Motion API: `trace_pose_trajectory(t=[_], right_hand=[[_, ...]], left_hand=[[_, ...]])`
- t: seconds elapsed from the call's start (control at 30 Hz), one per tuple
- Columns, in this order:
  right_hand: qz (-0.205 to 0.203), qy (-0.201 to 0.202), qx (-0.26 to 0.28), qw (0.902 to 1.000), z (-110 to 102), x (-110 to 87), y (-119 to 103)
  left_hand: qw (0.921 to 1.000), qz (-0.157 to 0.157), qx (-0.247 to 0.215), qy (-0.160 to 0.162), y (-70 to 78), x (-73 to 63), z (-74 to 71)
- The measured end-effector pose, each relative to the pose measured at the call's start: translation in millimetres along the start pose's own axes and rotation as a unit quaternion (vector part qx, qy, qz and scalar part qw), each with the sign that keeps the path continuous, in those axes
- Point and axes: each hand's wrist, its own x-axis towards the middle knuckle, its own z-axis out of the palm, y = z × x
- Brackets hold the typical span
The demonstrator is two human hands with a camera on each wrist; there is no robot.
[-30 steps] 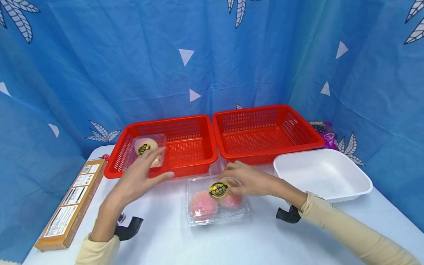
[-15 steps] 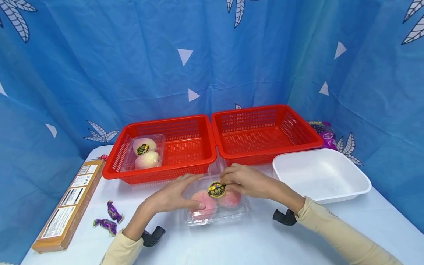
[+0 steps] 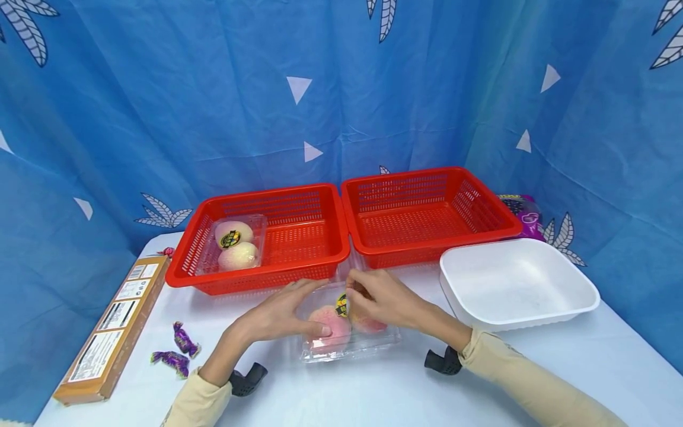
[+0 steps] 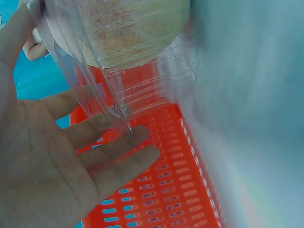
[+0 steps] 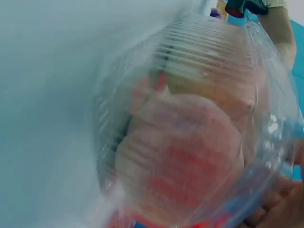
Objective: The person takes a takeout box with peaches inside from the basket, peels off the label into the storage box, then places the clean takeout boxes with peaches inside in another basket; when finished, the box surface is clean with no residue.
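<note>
In the head view a clear plastic fruit box (image 3: 368, 343) with two pink peaches (image 3: 329, 330) lies on the white table. My left hand (image 3: 277, 314) holds its left side, thumb on the lid over a peach and fingers at the far edge. The left wrist view shows these fingers (image 4: 124, 171) alongside the ridged wall. A round black-and-yellow sticker (image 3: 341, 304) is on the lid. My right hand (image 3: 386, 301) pinches the sticker's right part, which its fingers mostly hide. In the right wrist view the box is blurred, with a peach (image 5: 183, 152) behind the plastic.
A red basket (image 3: 306, 274) behind the box holds another box of two pale peaches (image 3: 239, 255). A second red basket (image 3: 427, 243) stands beside it. A white tub (image 3: 517, 284) is at right, a purple bag (image 3: 528, 219) behind. Purple candies (image 3: 184, 341) and a long carton (image 3: 114, 332) lie left.
My left hand has come from in front of the left basket down onto the box. My right hand's fingertips have moved left across the lid, and less of the sticker shows. The box stays put.
</note>
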Motion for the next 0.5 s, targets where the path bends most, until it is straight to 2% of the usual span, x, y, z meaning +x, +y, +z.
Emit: trace_pose_trajectory(t=[0.2, 0.3, 0.4, 0.5], right_hand=[[0.036, 0.024, 0.018, 0.9989, 5, 3.5, -7], [0.056, 0.022, 0.070, 0.9958, 4, 2.7, -9], [0.077, 0.027, 0.156, 0.9843, -1, 1.8, -9], [0.086, 0.033, 0.245, 0.9651, -11, 1.2, -9]], left_hand=[[1.0000, -0.002, 0.006, 0.003, -0.4, -0.5, 0.2], [1.0000, -0.004, 0.007, 0.004, -0.8, -0.4, 0.3], [1.0000, -0.006, 0.003, 0.002, -1.3, 0.1, 0.5], [1.0000, -0.003, 0.002, 0.001, -1.3, 0.5, 0.3]])
